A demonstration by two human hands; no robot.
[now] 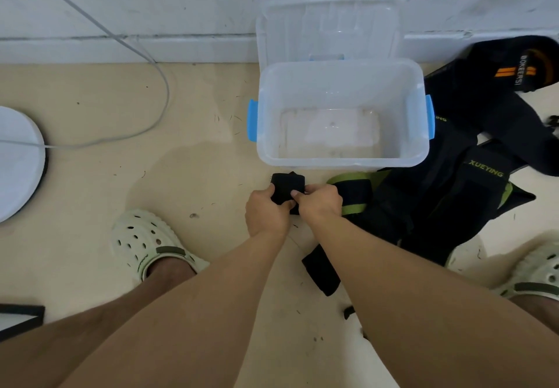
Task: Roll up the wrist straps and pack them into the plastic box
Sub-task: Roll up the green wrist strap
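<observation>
Just short of the plastic box (341, 157), near its front wall, both hands work one black wrist strap (287, 189); left hand (266, 212) is curled round the rolled end from the left, right hand (320, 201) pinches it from the right, thumb on top; both clamped on the same bundle, knuckles almost touching.

Key relation: box lies straight ahead of the hands, away from the body; its open mouth is up, nothing visible inside, lid (329, 29) leaning on the wall behind it; so the drop, by my read, is a short forward-and-up carry over the near rim; neither hand is clearly nearer, roll sits about on the box's left-centre line.

Strap's long axis: roll is crosswise between the hands, loose tail (322, 269) trails back toward the body under the right forearm and ends on the floor between the feet; judging by that tail, rolling is unfinished; more winding toward the body needed before packing.

Other straps (472, 181) piled right of the box and right hand, black with green trim; those fall to the right hand later, I'd guess.

Risk: roll springing loose if either grip lets go before it's seated in the box.
</observation>
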